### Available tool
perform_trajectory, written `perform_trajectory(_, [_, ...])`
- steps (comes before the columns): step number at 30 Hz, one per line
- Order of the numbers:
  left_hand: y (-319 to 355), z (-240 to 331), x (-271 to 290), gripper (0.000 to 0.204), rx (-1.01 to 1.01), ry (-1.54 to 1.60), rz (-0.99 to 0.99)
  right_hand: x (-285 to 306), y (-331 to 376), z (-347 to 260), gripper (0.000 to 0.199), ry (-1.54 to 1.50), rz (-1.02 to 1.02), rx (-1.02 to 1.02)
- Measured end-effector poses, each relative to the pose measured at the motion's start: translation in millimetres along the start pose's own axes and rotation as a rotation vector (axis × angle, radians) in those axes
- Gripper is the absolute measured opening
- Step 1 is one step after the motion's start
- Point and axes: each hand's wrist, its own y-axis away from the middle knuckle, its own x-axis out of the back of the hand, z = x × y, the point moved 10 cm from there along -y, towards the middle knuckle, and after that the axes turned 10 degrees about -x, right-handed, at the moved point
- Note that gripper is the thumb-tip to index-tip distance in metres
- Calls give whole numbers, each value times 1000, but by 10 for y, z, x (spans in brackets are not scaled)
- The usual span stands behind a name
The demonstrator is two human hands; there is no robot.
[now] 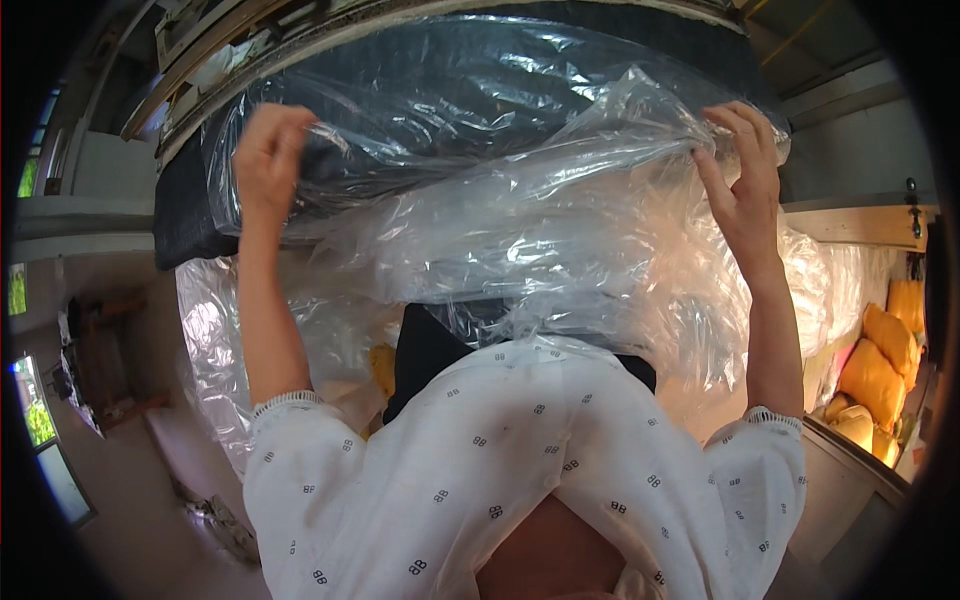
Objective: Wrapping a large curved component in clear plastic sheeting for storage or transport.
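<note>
A large sheet of clear plastic film (520,240) lies crumpled across a dark, fabric-like surface (400,75) and drapes toward my body. At the left, my left hand (270,160) is closed, with the film's edge pinched at the fingertips; slight blur softens it. My right hand (745,175) grips a gathered fold of the same film between thumb and fingers, and the other fingers are curled loosely. Between the hands the film runs in slanting creases, raised in a peak near the right hand. Its lower part reaches my lap and hides what is beneath.
Wooden rails (210,65) run behind the dark surface at the far left. More bunched film hangs at both sides. A wooden ledge (860,226) juts in at the right, above yellow-orange bags or cushions (880,360). A dark shelf-like piece (110,350) stands at the left.
</note>
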Motion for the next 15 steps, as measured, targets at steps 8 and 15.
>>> perform_trajectory(8, [704,672,-557,13,-141,-146,-169,-777,49,-927,21,-307,-264,270])
perform_trajectory(15, [856,516,-619,13,333,351,0,-1153,71,-1282,19,-489,-276,296])
